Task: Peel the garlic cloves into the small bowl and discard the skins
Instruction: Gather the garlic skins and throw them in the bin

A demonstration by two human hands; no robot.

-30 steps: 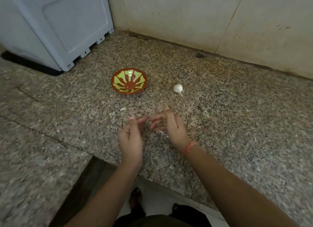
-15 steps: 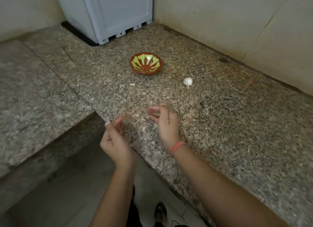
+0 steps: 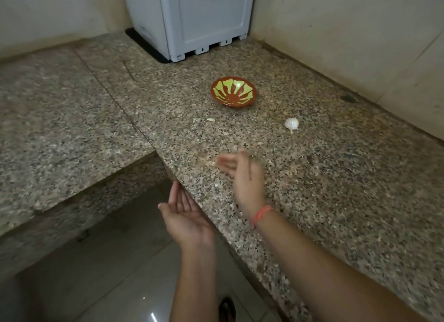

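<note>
A pale skin scrap (image 3: pixel 217 184) lies at the edge of the speckled granite table (image 3: pixel 336 189), between the straight-fingered right hand (image 3: pixel 242 177) and the left hand (image 3: pixel 186 216), cupped empty below. The white garlic bulb (image 3: pixel 292 124) sits beyond, nearer the right.

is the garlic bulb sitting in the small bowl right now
No, the garlic bulb lies on the granite counter, apart from the small bowl and to its right.

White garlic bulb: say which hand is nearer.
Right. The right hand hovers over the granite counter near the white garlic bulb; the left hand, farther, off its edge.
</note>
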